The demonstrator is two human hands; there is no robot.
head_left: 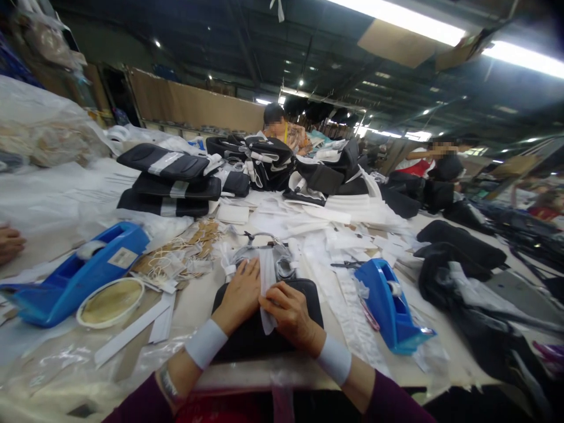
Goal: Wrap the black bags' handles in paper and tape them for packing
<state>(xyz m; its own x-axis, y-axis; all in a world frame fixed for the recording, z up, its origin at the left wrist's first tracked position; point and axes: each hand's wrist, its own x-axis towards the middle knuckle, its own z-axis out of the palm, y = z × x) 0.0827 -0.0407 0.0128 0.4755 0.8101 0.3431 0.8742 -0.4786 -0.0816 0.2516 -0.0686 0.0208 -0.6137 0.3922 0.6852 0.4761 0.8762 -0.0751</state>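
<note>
Just now the left hand (240, 296) lies with its fingers together against a white fabric strip (267, 276), while the right hand (288, 311) curls over the strip, pinching its lower end above a black padded panel (253, 338). The strip stands between both hands, over the panel. At 12 o'clock, gray straps with metal clips (259, 247) touch the strip's top. A blue tape dispenser (390, 302) sits at 3 o'clock, beside scissors (348, 265). At 9 o'clock lie a second blue tape dispenser (74, 276) and a round dish (111, 302). Stacked black pads (167, 176) rise at 11 o'clock, and a co-worker (275, 126) sits beyond them at 12 o'clock.
</note>
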